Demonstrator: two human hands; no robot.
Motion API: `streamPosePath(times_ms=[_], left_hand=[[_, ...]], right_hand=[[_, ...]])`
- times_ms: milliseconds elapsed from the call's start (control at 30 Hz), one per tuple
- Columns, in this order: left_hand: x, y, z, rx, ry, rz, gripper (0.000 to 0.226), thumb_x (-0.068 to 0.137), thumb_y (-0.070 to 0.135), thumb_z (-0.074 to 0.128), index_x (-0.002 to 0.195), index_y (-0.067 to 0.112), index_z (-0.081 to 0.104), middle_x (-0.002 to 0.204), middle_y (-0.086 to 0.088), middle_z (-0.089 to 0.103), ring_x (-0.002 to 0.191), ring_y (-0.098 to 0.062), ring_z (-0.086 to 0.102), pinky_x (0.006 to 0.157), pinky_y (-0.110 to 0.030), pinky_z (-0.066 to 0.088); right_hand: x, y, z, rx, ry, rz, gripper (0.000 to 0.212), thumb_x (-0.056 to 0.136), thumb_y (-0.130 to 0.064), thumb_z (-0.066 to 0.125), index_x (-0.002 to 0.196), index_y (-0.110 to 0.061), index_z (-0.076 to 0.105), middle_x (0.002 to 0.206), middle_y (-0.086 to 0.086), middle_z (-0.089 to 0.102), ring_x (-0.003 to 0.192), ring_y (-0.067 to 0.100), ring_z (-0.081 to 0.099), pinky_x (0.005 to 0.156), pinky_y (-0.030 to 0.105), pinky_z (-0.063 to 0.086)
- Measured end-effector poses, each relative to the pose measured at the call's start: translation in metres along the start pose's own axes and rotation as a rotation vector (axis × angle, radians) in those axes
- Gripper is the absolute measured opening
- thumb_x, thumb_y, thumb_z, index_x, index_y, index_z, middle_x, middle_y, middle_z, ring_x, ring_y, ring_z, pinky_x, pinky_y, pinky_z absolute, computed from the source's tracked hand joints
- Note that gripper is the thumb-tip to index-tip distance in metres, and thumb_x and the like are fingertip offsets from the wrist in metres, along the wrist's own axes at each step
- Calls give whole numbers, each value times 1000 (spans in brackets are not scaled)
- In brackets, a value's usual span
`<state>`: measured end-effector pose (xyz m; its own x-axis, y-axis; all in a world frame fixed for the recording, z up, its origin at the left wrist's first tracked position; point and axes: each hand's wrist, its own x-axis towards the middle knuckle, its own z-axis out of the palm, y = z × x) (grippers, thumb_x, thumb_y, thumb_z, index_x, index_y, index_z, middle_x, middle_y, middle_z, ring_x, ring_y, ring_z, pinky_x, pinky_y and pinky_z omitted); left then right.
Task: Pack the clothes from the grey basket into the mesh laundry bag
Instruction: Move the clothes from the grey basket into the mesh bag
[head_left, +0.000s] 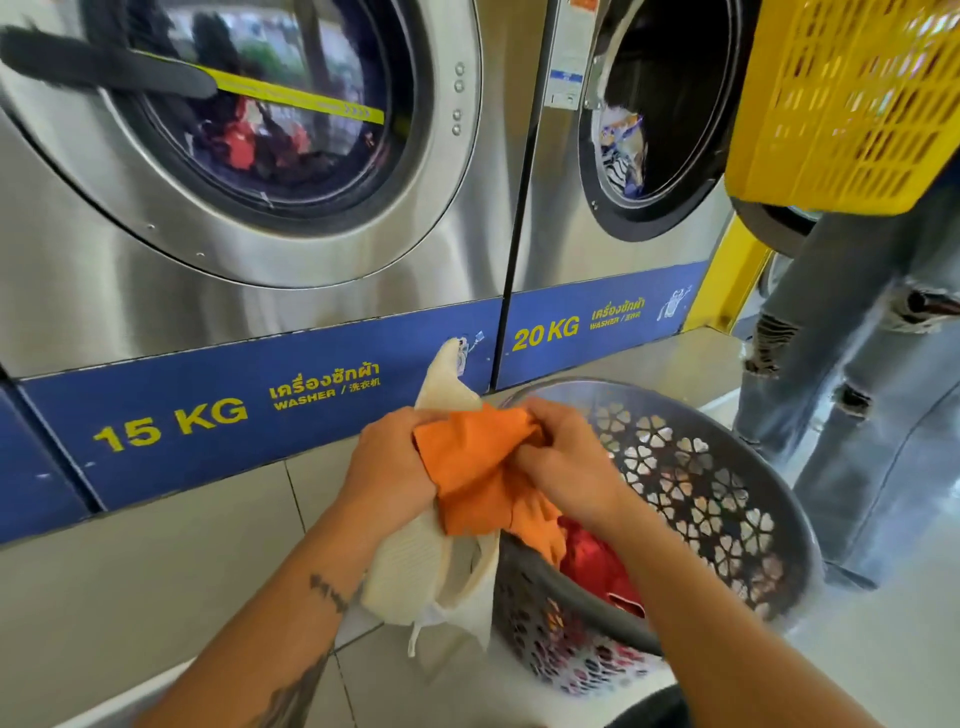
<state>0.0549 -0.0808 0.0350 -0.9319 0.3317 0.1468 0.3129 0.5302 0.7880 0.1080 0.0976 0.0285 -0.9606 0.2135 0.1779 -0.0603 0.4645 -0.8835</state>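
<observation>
My left hand (388, 460) grips the cream mesh laundry bag (415, 571) together with an edge of an orange garment (475, 473). My right hand (563, 457) clutches the other side of that orange garment, just above the grey basket (753, 519). The bag hangs below my left hand, its mouth beside the basket's left rim, and one corner sticks up behind my hands. Red clothes (597, 564) lie inside the basket, which has flower-shaped holes in its wall.
Two steel front-load washers stand ahead: a 15 KG washer (249, 218) with its door shut and a 20 KG washer (639, 156) with its door open. A person in ripped jeans (857, 389) stands at right holding a yellow basket (852, 104).
</observation>
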Motion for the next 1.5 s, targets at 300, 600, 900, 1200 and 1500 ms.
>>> streamPosePath(times_ms=[300,600,900,1200,1500], left_hand=[[15,-16,-6,-11,-98,-43,38,85,13,66,116,34,72,126,1,66,114,-19,59,88,-27,43],[19,-35,-18,50,-104,-56,50,87,6,54,120,43,66,141,10,55,113,-10,57,79,-20,42],[17,-30,-15,50,-113,-61,51,92,4,53,127,39,62,146,6,50,64,3,47,44,3,37],[10,-28,-11,49,-108,-112,48,95,8,55,131,39,59,148,4,46,74,-4,53,46,-8,44],[11,-33,-2,-58,-73,-163,47,94,11,56,130,40,59,148,3,46,112,-20,58,53,-10,43]], right_hand=[[0,32,57,-200,106,92,11,73,-27,57,80,-28,48,76,1,61,76,23,57,69,38,49],[5,41,75,-692,-103,-186,20,80,-18,56,95,-20,69,104,2,63,100,26,58,74,33,45],[0,33,64,-750,-268,-288,23,76,-21,51,87,-28,71,89,-12,70,90,10,57,66,22,42],[15,58,27,-250,-16,279,63,84,-9,56,143,-26,42,130,-2,49,118,20,50,91,32,42],[16,66,28,-175,-94,418,20,88,-8,54,70,-16,54,66,2,52,64,17,48,62,32,38]])
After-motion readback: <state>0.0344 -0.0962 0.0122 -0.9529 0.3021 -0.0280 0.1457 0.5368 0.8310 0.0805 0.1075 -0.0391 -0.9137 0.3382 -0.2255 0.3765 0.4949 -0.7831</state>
